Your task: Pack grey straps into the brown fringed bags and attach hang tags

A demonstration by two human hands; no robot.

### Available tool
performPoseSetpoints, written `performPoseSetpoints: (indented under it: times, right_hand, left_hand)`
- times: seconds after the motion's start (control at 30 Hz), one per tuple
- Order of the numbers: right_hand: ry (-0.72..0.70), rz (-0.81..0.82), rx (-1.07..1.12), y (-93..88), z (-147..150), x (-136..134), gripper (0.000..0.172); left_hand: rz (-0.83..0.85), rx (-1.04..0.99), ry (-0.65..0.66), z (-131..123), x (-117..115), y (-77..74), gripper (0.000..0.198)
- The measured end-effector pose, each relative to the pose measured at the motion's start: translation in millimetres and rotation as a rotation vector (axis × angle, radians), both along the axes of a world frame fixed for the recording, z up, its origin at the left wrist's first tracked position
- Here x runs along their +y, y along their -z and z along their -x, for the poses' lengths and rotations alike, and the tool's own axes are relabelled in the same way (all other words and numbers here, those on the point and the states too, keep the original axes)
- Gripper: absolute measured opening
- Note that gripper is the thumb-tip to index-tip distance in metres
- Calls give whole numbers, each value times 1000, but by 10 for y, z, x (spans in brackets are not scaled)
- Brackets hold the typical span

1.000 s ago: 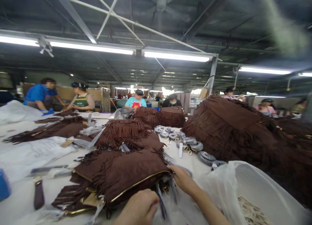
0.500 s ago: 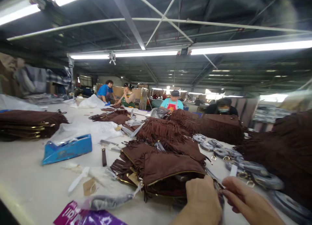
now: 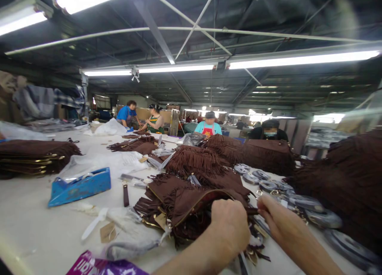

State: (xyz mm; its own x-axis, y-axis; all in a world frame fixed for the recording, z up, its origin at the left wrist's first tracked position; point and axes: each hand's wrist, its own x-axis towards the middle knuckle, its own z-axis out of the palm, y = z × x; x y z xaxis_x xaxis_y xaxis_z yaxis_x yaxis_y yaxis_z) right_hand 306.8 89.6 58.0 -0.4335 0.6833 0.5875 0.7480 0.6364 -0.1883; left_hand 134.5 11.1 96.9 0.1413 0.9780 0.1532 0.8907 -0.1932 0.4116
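Observation:
A brown fringed bag lies in front of me, its gold zipper undone and its mouth gaping toward me. My left hand is closed in a fist on the bag's right end, gripping its edge. Just to the right, my right hand pinches a narrow brown strap that runs out from the bag beside my left fist. Its fingertips are partly hidden. Below my hands, fringe and small pieces hang or lie over the tabletop, too jumbled to make out fully.
Coiled, wrapped straps lie to the right, beside a large brown fringed pile. Left stand a blue tape dispenser and stacked brown bags. A cardboard tag and purple packet lie nearer. Several people work across the table.
My left hand has moved left and up, crumpling the bag's mouth. My right hand has shifted up and left, and the brown strap now stretches between both hands.

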Motion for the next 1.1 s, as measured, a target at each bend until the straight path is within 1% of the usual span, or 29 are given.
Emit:
performPoseSetpoints:
  times: [0.1,0.17,0.23,0.27,0.33,0.4,0.43,0.47,0.53,0.57,0.6,0.63,0.7,0.73,0.8,0.87,0.9,0.97,1.0,1.03,1.1]
  right_hand:
    - [125,-84,-18,-60,-185,187,15]
    - [240,-127,13,-119,-301,267,15]
    - [328,-145,64,-185,-349,290,14]
    - [336,-134,98,-221,-338,282,13]
    - [281,-94,178,-308,-250,234,13]
    - [199,-54,260,-420,-107,163,13]
    - [174,-38,298,-483,-28,124,13]
    - [155,-22,332,-549,47,86,14]
    - [114,16,390,-675,166,13,14]
    - [95,34,410,-731,201,-20,15]
    - [84,48,424,-781,216,-51,17]
    - [83,59,441,-824,208,-77,18]
    - [92,79,517,-893,130,-114,21]
    - [92,92,587,-921,67,-123,22]
    - [86,91,776,-966,-79,-126,27]
    - [107,58,942,-990,-208,-119,30]
    - [131,41,987,-992,-253,-117,30]
    - [190,61,976,-975,-294,-123,28]
    - [218,102,933,-961,-290,-131,27]
    - [242,145,877,-947,-274,-142,28]
    - [269,205,773,-927,-219,-158,31]
  left_hand:
    - [-21,193,-71,348,-65,-143,27]
    - [-38,285,-115,689,-152,-211,26]
    - [-58,365,-165,1072,-254,-265,29]
    - [-61,403,-186,1256,-299,-284,30]
    - [-30,491,-209,1551,-355,-298,29]
    - [-28,534,-202,1688,-354,-260,25]
    - [-57,520,-180,1684,-334,-216,24]
    - [-100,479,-143,1633,-305,-157,27]
    - [-165,387,-43,1420,-231,0,45]
    - [-163,349,2,1281,-191,86,50]
    - [-135,336,36,1139,-152,166,45]
    - [-101,331,38,1007,-117,232,34]
    - [-69,232,85,815,-60,291,22]
    - [-54,128,110,766,-40,277,18]
    - [27,-167,168,757,-1,172,15]
    - [193,-499,212,833,56,16,16]
    - [280,-644,237,885,94,-61,19]
    - [392,-863,282,991,177,-183,27]
    - [402,-940,298,1042,218,-223,31]
    - [390,-997,306,1093,256,-250,34]
    - [341,-1081,283,1203,327,-268,38]
